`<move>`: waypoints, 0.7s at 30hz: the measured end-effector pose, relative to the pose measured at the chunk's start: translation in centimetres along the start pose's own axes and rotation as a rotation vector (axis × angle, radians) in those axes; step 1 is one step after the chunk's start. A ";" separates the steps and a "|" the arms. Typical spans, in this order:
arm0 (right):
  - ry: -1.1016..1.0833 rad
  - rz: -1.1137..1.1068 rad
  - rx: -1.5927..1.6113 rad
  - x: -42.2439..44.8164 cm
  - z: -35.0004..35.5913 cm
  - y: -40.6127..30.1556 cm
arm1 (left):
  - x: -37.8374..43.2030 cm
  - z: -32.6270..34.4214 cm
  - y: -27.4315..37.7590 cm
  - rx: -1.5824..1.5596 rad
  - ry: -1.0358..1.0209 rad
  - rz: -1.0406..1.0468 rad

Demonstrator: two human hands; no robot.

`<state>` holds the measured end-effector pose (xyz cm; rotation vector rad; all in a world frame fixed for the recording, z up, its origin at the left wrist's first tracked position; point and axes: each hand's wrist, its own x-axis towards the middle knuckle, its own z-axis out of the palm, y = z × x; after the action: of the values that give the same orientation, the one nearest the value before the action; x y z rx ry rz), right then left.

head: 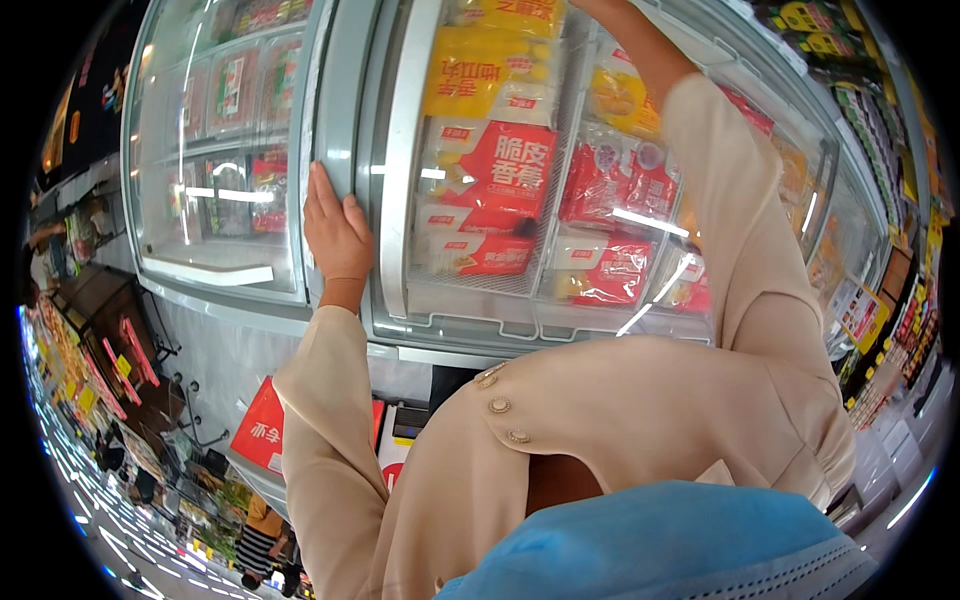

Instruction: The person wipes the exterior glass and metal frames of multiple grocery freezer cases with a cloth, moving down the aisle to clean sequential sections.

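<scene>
My left hand [337, 229] rests flat on the grey frame [341, 97] between two sections of a chest freezer, holding nothing. My right forearm reaches over the freezer to the top of the picture, where the wrist [600, 6] is cut off by the edge; the fingers are out of view. Below that arm, wire baskets [551, 202] hold packaged frozen food: a red and white bag [495, 165], a yellow bag [469, 71] and red bags with purple circles [622, 180]. A glass lid with a pale handle bar [405, 157] lies over the baskets.
At left, a glass-covered freezer section [217, 150] holds packed trays. A red box [259, 427] stands near my left sleeve. Shelves of packaged goods [862, 112] line the right side. A person in a striped top [255, 547] stands far off at lower left.
</scene>
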<state>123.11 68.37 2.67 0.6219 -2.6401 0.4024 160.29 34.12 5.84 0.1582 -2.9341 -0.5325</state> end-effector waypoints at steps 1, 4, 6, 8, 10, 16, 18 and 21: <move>0.010 -0.026 0.006 2.1 1.8 -1.5 | 0.3 0.4 0.0 0.006 -0.001 0.016; -0.107 -0.036 0.140 7.0 4.1 -8.6 | -0.6 -0.5 -0.6 0.035 0.014 -0.005; -0.052 -0.111 0.161 7.8 5.4 -5.5 | 0.2 0.4 -0.1 -0.004 0.036 0.046; -0.101 -0.196 0.210 6.7 4.8 -2.3 | 0.0 0.5 -0.1 0.002 0.026 0.038; -0.134 -0.100 0.179 3.9 3.2 -2.0 | -0.7 -0.1 -0.7 0.025 0.039 -0.001; -0.176 0.054 0.141 -7.5 -2.7 -9.0 | -0.3 0.6 -1.2 0.017 0.105 0.048; -0.171 -0.070 0.175 -13.3 -4.7 -16.8 | -0.8 0.4 -1.5 0.040 0.111 0.032; -0.526 -0.110 0.200 -20.1 -10.6 -26.6 | -0.2 1.1 -1.5 0.028 0.120 0.053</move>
<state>155.63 56.58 8.07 1.0552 -3.0583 0.5339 160.40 33.14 4.23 0.1109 -2.8212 -0.4574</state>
